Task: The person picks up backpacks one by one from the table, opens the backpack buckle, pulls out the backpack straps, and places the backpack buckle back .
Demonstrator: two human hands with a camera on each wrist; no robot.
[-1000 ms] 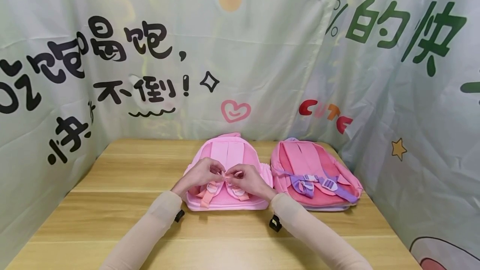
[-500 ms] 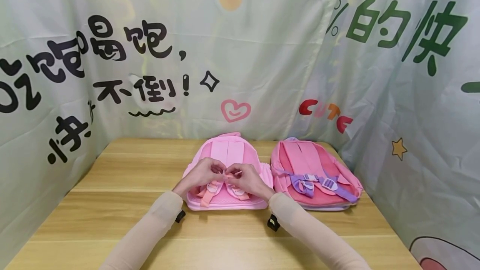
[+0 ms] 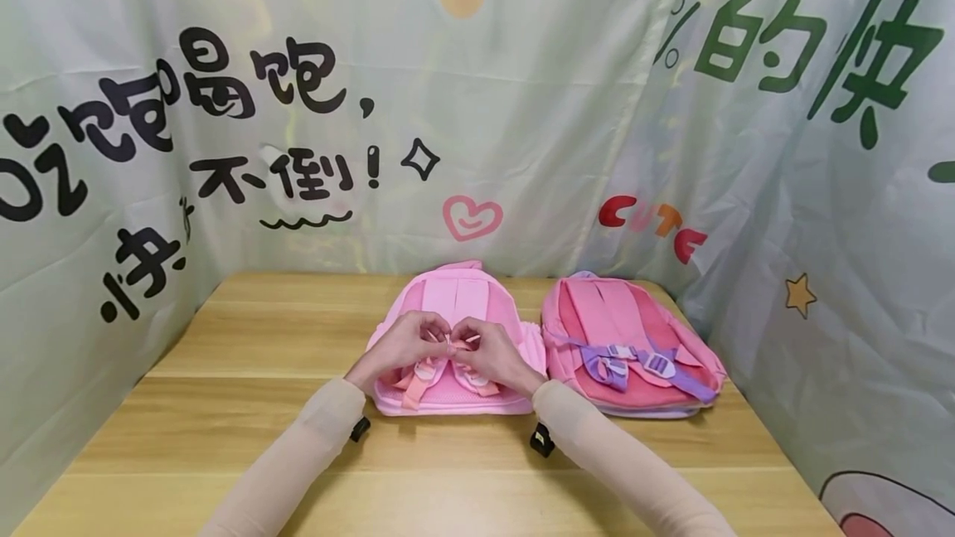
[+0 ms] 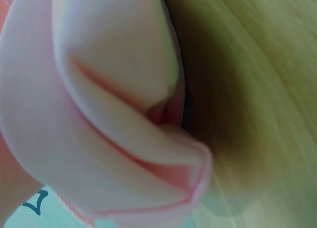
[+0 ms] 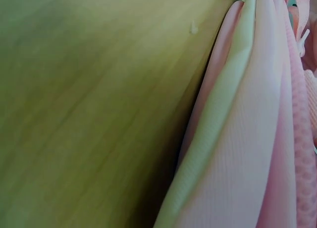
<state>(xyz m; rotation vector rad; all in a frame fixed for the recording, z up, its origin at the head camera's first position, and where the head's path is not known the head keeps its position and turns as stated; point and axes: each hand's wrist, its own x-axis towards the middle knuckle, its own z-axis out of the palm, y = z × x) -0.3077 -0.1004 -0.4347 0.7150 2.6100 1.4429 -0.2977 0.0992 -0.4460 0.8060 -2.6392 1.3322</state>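
Note:
A light pink backpack (image 3: 457, 292) lies on the table, its back panel and shoulder straps facing up. Over its middle, the left hand (image 3: 414, 340) and right hand (image 3: 485, 346) meet fingertip to fingertip. Each pinches a part of a thin salmon strap, with a small white piece showing between them; the fingers cover most of it. Below the hands run salmon adjusting straps (image 3: 414, 392) with pale buckles. In the left wrist view, folded pink fabric of the backpack (image 4: 114, 139) fills much of the frame. The right wrist view shows the backpack's side (image 5: 237, 139) and a white plastic tip (image 5: 303, 42).
Right beside it lies a second, deeper pink backpack (image 3: 597, 305) with purple straps (image 3: 612, 367) and pale buckles. Both are on a wooden table (image 3: 261, 338). A printed cloth (image 3: 522, 106) hangs behind and at both sides.
The fingertips shift slightly on the strap while both hands stay over the same spot. The camera view moves a little; both backpacks stay in place.

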